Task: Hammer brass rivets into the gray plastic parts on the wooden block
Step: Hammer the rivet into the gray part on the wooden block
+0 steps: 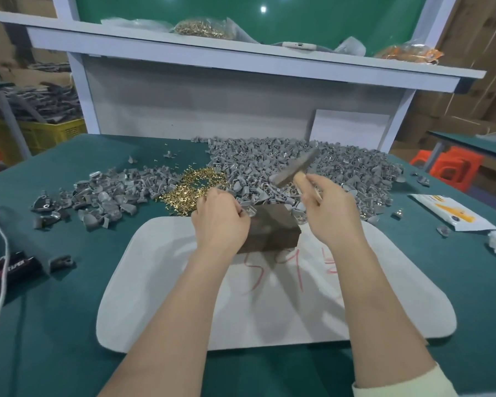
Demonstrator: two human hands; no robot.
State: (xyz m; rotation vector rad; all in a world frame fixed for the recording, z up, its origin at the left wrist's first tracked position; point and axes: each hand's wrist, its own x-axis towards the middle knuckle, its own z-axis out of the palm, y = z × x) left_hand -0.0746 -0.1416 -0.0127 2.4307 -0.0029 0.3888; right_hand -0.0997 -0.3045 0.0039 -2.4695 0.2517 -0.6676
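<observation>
On the white mat (161, 282) sits the dark, worn wooden block (272, 227). The left hand (221, 217) curls over its far-left corner, apparently pinching a small gray part (248, 210) there, though it is half hidden. The right hand (331, 209) grips the hammer (297, 167), raised and blurred. Beyond lie loose brass rivets (195, 187) and a large heap of gray parts (341, 167). Judging by that heap, most of the work remains.

Body in view: two arms only. Left hand (221, 222) and right hand (331, 213) are bare. Left forearm (169, 310) is bare to the bottom frame edge. Right forearm (370, 296) is bare up to a pale cream soft-fabric sleeve cuff (398, 382) in the bottom-right corner. Fingernail detail too blurred.
</observation>
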